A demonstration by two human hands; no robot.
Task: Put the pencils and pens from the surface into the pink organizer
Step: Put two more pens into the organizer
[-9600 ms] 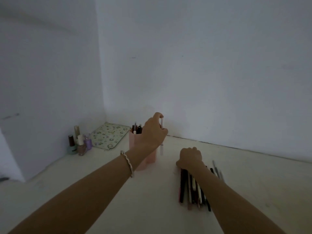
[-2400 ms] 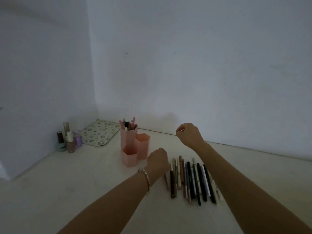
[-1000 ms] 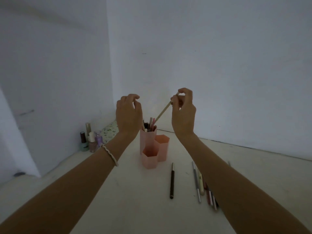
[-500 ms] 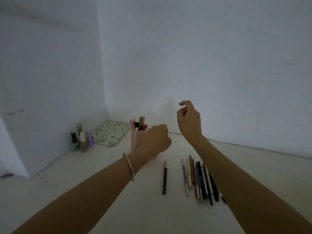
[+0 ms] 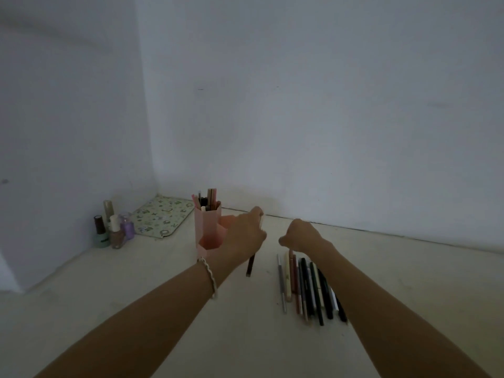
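The pink organizer (image 5: pixel 207 223) stands at the back left of the pale surface, and its tall cell holds several pens. My left hand (image 5: pixel 245 236) is just right of it, shut on a dark brown pencil (image 5: pixel 249 267) that slants down from the fingers, its top end showing above them. It hides part of the organizer's middle cell. A row of several pens and pencils (image 5: pixel 305 287) lies on the surface to the right. My right hand (image 5: pixel 301 236) is curled into a fist over the row's far ends. Whether it pinches one is hidden.
Several nail polish bottles (image 5: pixel 111 230) stand against the left wall. A flat patterned pad (image 5: pixel 161 216) lies in the corner behind the organizer. White walls close off the back and left. The pale surface (image 5: pixel 163 309) stretches toward me.
My left hand has closed on the lone dark pencil, which lay flat before. My right hand has dropped from mid-air, fingers apart, down onto the far ends of the row.
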